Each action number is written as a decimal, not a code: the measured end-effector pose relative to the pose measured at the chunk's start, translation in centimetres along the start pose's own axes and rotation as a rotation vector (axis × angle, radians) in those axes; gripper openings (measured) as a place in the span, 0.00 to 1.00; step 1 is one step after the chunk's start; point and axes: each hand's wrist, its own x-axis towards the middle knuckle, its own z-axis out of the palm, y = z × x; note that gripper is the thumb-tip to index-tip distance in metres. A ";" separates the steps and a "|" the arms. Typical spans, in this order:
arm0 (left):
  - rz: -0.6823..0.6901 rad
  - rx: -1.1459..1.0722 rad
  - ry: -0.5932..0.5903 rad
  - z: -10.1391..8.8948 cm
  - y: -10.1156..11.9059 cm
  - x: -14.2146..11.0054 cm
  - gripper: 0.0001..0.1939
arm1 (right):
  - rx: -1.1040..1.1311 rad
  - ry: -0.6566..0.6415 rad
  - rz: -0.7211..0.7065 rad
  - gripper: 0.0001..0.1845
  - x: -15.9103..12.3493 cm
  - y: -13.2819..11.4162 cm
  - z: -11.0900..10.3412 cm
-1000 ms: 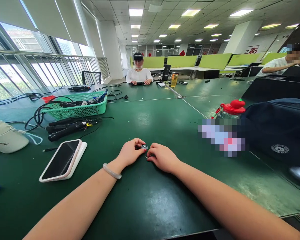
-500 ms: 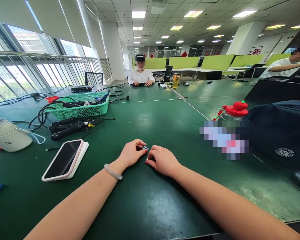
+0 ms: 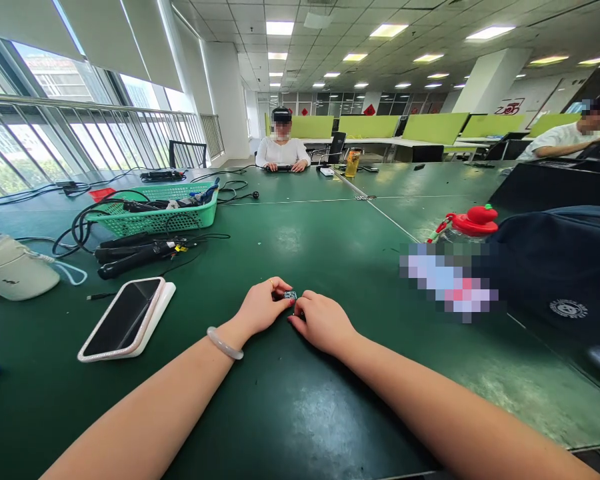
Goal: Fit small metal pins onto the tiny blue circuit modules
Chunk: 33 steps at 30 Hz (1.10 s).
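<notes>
Between the thumb and fingers of my left hand (image 3: 264,305) is a small dark block with a pale pattern (image 3: 291,295); its exact kind is too small to make out. Right beside it, my right hand (image 3: 326,321) is curled, thumb and fingertips drawn together close to the block's near side. Whatever those right fingertips hold, if anything, is hidden by the fingers. Both hands rest low over the green table (image 3: 300,400). A pale bangle (image 3: 225,344) circles my left wrist.
Left of my hands lie a phone (image 3: 125,319), black cabled devices (image 3: 135,257), a green basket (image 3: 160,217) and a beige cup (image 3: 17,270). A red-lidded bottle (image 3: 473,222) and dark backpack (image 3: 565,267) stand on the right. A person in a headset (image 3: 282,147) sits opposite.
My right hand has shifted slightly left, closer to the block. A small white bit at its fingertips is now barely visible. My left hand keeps its hold.
</notes>
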 end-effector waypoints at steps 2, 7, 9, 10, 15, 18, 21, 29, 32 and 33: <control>0.000 -0.003 0.001 0.0 0.1 0.0 0.12 | -0.001 0.009 0.014 0.08 0.0 0.2 0.1; 0.003 -0.006 0.004 -0.1 0.0 0.0 0.12 | -0.070 -0.003 -0.013 0.08 0.0 0.7 0.0; 0.006 -0.009 0.005 0.0 -0.1 0.1 0.12 | -0.125 -0.006 -0.061 0.10 0.1 0.9 0.0; 0.007 -0.010 0.004 0.0 -0.1 0.1 0.12 | -0.150 -0.005 -0.083 0.10 0.2 1.0 0.1; 0.005 0.014 0.002 -0.1 0.3 0.0 0.12 | -0.214 0.001 -0.110 0.10 0.6 1.5 0.3; 0.016 0.051 0.000 -0.2 0.5 -0.2 0.11 | -0.215 0.006 -0.118 0.08 0.5 1.7 0.4; 0.047 0.083 -0.010 -0.2 0.7 -0.3 0.10 | -0.163 0.065 -0.131 0.07 0.3 1.9 0.3; 0.108 -0.055 -0.137 0.0 1.3 -0.6 0.10 | -0.032 0.218 -0.098 0.07 0.3 1.9 0.0; 0.103 -0.159 -0.176 0.1 1.2 -0.6 0.11 | -0.038 0.238 -0.148 0.07 0.3 1.8 0.0; 0.098 -0.192 -0.181 0.0 1.1 -0.5 0.11 | -0.037 0.248 -0.158 0.07 0.3 1.8 0.0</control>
